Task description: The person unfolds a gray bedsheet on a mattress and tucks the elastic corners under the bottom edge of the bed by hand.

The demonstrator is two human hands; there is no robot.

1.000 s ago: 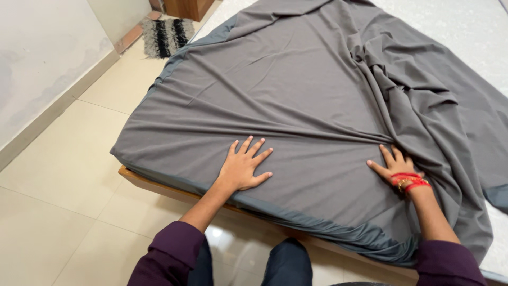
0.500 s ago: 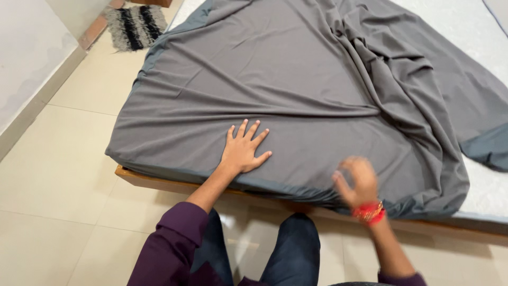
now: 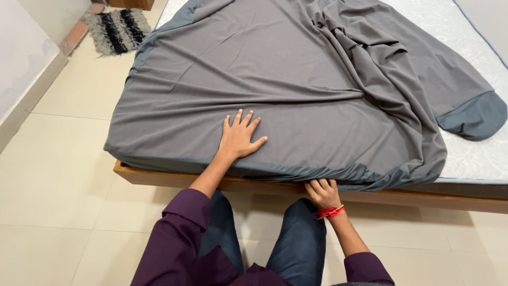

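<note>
Left hand [image 3: 239, 139] flat, gripping nothing; right hand [image 3: 323, 193] clenched on grey sheet [image 3: 296, 90] hem — yank hard, probably slides off mattress [image 3: 476, 156].

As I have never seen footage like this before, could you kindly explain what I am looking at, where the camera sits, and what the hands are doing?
There is no machine here: a person works with two bare hands, and the single picture comes from a camera worn on the head, looking down at them. You see purple sleeves and dark trousers at the bottom. In front is a bed with a wooden frame and a white mattress, partly covered by a creased grey sheet. The left hand lies flat, fingers spread, on the sheet. The right hand, with a red wrist thread, has its fingers curled at the sheet's gathered edge by the frame; a firm grip cannot be confirmed. A striped rug lies on the tiled floor.
</note>
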